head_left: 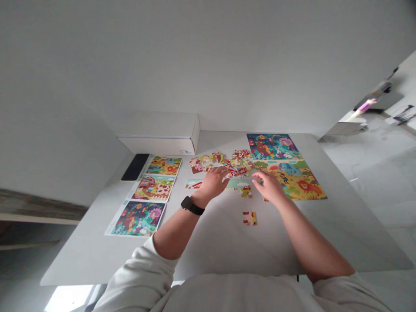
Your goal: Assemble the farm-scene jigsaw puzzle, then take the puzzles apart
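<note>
A heap of loose colourful puzzle pieces [224, 164] lies in the middle of the white table [97, 247]. My left hand [214, 182], with a black watch on its wrist, reaches into the near edge of the heap with fingers curled; what they touch is hidden. My right hand [268, 185] rests just right of it, fingers bent down onto small pieces by a partly joined strip [240, 185]. One loose piece [249, 218] lies nearer to me between my forearms.
Two finished puzzles [286, 167] lie at the right. A sheet with three reference pictures [147, 195] lies at the left, beside a black phone [135, 167]. A white box [162, 132] stands at the back against the wall.
</note>
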Available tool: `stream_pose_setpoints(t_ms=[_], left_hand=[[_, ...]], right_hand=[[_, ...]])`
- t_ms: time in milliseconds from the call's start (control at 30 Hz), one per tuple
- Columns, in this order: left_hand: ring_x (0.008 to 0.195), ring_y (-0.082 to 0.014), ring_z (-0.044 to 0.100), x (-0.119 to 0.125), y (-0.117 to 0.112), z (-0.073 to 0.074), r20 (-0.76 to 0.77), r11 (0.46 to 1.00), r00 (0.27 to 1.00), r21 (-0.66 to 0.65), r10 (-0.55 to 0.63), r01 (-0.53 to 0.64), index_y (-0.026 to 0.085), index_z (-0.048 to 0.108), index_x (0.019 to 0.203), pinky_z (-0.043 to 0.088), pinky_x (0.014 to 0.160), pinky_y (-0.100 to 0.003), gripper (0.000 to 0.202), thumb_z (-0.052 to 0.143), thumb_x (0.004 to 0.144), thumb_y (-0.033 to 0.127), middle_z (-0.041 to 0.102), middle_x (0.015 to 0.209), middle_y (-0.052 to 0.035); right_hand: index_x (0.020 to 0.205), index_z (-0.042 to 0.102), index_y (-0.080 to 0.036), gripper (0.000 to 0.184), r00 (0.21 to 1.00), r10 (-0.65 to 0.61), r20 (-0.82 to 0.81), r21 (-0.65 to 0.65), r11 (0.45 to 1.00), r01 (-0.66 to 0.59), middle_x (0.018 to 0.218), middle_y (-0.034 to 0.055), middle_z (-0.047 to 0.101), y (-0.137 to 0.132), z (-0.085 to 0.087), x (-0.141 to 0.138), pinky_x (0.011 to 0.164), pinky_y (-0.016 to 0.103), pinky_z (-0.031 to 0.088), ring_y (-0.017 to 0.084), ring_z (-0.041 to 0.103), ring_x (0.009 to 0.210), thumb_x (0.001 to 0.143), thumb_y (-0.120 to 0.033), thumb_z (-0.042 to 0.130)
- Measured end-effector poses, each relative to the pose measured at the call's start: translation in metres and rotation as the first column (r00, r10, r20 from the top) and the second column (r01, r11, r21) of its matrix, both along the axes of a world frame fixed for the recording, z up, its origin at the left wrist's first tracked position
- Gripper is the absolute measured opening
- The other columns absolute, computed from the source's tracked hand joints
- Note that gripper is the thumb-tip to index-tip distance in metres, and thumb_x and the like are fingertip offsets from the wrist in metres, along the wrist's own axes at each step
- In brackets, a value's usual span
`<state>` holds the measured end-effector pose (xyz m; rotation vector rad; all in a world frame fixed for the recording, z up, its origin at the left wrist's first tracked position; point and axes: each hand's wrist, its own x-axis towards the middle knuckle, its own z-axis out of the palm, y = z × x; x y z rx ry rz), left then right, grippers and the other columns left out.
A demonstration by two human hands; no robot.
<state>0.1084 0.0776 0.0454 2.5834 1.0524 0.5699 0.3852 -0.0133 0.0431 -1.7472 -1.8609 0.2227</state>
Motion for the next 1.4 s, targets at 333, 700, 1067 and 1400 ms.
stream_pose_setpoints(t_ms=[333,700,1067,1400], left_hand=[[0.145,-0.0326,0.056,-0.003,0.037,-0.016,-0.209,0.998,0.975,-0.017,-0.070,0.068,0.028,0.074,0.138,0.040,0.123,-0.054,0.040,0.051,0.108,0.042,0.063,0.157,-0.0102],[0.149,-0.0352,0.053,-0.051,0.043,-0.015,-0.226,0.987,0.962,0.008,0.155,-0.158,0.031,0.075,0.138,0.028,0.132,-0.058,0.039,0.061,0.102,0.040,0.066,0.155,-0.0080],[0.140,-0.0306,0.063,-0.085,0.017,0.013,0.026,0.967,0.966,-0.006,0.256,-0.256,0.023,0.077,0.129,0.046,0.123,-0.050,0.033,0.059,0.102,0.031,0.072,0.145,-0.0125],[0.083,-0.0187,0.075,-0.041,-0.019,0.027,0.390,0.686,0.765,-0.722,0.513,-0.092,0.021,0.072,0.116,0.060,0.073,-0.029,0.034,0.075,0.095,0.046,0.080,0.105,-0.0088]], right_hand=[[0.127,0.082,-0.028,0.035,0.944,0.006,0.330,-0.099,0.995,0.028,0.131,0.0113,0.074,0.113,-0.013,-0.032,0.107,0.046,0.052,0.032,0.067,0.119,0.094,-0.021,0.071],[0.131,0.080,-0.029,0.035,0.941,-0.003,0.337,-0.108,0.993,0.042,0.134,0.0103,0.072,0.114,-0.009,-0.013,0.108,0.044,0.051,0.030,0.066,0.123,0.097,-0.035,0.076],[0.102,0.087,-0.026,0.019,0.936,0.128,0.328,-0.004,0.991,-0.134,0.117,0.0119,0.076,0.112,-0.004,-0.015,0.109,0.046,0.048,0.031,0.064,0.122,0.101,-0.026,0.068],[0.110,0.084,-0.026,0.026,0.964,0.098,-0.248,0.219,0.975,-0.043,0.111,0.0075,0.085,0.049,0.008,-0.048,0.091,0.039,0.063,0.025,0.080,0.094,0.101,-0.037,0.062]])
